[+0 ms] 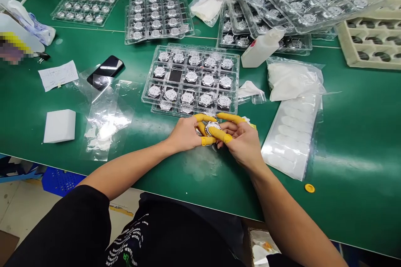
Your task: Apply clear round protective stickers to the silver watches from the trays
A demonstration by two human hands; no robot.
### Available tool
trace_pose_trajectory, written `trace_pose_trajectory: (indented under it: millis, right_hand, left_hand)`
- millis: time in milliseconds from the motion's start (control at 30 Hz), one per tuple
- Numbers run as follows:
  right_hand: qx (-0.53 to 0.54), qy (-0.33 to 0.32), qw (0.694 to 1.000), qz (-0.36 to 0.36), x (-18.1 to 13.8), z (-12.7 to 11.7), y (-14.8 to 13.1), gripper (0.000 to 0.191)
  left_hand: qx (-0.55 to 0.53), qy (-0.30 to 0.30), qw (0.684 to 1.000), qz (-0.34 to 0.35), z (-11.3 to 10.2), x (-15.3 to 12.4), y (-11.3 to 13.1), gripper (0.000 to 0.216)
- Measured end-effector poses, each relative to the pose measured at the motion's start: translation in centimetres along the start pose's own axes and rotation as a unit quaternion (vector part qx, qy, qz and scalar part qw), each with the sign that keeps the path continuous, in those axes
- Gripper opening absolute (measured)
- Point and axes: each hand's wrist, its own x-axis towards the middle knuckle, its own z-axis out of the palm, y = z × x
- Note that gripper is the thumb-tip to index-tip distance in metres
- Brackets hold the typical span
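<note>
My left hand (184, 134) and my right hand (242, 145) meet above the green work mat (354, 150), both with yellow finger cots. Between their fingertips I hold a round silver watch case (212, 128), its face partly hidden by my fingers. Just beyond my hands lies a clear plastic tray (147, 94) of similar round silver watch cases in rows, with one slot (175, 76) holding a dark square instead. My left fingers are close to the tray's near edge.
More clear trays of watch cases (158, 16) cover the far mat. A white bottle (261, 48), bagged white pads (290, 142), a white sponge (59, 126), a phone (105, 69) and a beige foam tray (369, 46) lie around. A yellow cap (310, 188) sits near the mat's front edge.
</note>
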Motion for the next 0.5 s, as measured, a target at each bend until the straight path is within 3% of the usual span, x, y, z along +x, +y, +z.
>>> trace_pose_trajectory:
  millis: [267,500]
  right_hand:
    - [-0.036,0.012,0.999,-0.013,-0.2,-0.6,0.1,0.05]
    - [-0.011,-0.042,0.999,-0.001,0.2,-0.9,-0.1,0.058]
  left_hand:
    - [-0.006,-0.011,1.0,0.003,0.0,0.0,0.0,0.056]
    - [0.028,-0.012,0.999,-0.01,-0.3,-0.2,1.0,0.056]
